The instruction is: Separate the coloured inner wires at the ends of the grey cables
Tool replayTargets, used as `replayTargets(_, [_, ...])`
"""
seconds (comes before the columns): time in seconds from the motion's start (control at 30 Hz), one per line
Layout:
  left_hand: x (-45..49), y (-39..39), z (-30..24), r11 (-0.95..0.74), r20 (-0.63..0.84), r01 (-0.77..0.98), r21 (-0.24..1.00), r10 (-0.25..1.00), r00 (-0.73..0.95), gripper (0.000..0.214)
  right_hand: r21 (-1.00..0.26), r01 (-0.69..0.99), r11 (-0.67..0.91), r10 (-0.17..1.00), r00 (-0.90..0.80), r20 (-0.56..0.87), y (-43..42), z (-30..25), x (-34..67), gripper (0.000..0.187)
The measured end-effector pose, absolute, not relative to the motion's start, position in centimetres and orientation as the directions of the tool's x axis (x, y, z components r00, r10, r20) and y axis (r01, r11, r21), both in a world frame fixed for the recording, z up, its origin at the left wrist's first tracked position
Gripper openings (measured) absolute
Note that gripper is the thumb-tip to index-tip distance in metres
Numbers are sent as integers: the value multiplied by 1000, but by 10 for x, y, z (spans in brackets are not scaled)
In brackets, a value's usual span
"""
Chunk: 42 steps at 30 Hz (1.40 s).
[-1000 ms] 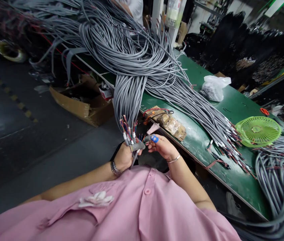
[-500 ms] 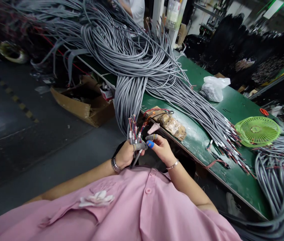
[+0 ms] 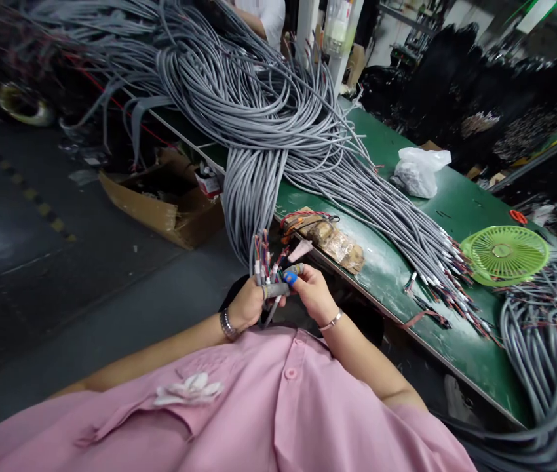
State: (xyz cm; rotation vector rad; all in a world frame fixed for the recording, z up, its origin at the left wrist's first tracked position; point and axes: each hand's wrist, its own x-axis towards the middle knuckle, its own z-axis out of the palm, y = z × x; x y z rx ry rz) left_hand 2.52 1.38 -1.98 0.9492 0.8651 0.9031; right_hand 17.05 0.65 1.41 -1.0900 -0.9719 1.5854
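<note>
Wrapped round the ends of several grey cables (image 3: 249, 203) is my left hand (image 3: 249, 304), closed, with a grey cover on a finger. Thin coloured wires (image 3: 262, 249) and white sleeves stick up out of that grip. My right hand (image 3: 312, 292) meets it fingertip to fingertip, its thumb in a blue cover and a finger in a grey one. The right fingers are pinched together at the cable ends; what lies between them is too small to make out. The held cables hang down from a large grey heap (image 3: 259, 111) on the green table (image 3: 381, 147).
Beyond my right hand, a lumpy brown taped block (image 3: 337, 242) lies at the table edge. Farther right are a second row of cables (image 3: 396, 223), a green fan grille (image 3: 504, 254) and a white plastic bag (image 3: 421, 172). A cardboard box (image 3: 160, 203) sits on the floor. Another person's sleeve (image 3: 271, 23) shows behind.
My right hand has moved slightly left and in against my left hand, its fingers closing at the cable ends. My left hand still grips the bunch.
</note>
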Motion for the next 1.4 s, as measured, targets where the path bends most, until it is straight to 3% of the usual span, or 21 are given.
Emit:
replayTargets(0.2, [24, 16, -24, 298, -210, -380, 876, 944, 255, 17, -931, -264, -252, 967, -27, -254, 5, 4, 172, 27])
replayTargets(0.43, [26, 14, -27, 334, -272, -368, 868, 939, 211, 11, -972, -125, -198, 977, -107, -186, 9, 20, 165, 32])
replayTargets(0.73, [26, 13, -26, 301, -256, -317, 899, 951, 176, 14, -985, -21, -169, 985, -24, -168, 8, 24, 165, 15])
replayTargets(0.87, [27, 12, -24, 276, -223, -314, 908, 955, 195, 14, -971, -111, -211, 977, -3, -212, 6, 16, 160, 13])
replayTargets(1.07, [26, 11, -12, 290, -228, -373, 881, 953, 201, 11, -858, -433, -277, 926, 118, -359, 15, 3, 165, 18])
replayTargets(1.17, [22, 14, -4, 350, -278, -430, 832, 934, 223, 13, -777, -543, -319, 911, 52, -410, 22, 1, 178, 27])
replayTargets(1.3, [18, 21, 4, 420, -306, -473, 775, 903, 302, 15, -761, -527, -378, 915, -89, -393, 33, 0, 189, 51])
replayTargets(1.4, [20, 27, 7, 473, -311, -498, 727, 873, 376, 13, -831, -463, -309, 950, -107, -293, 39, 1, 189, 54])
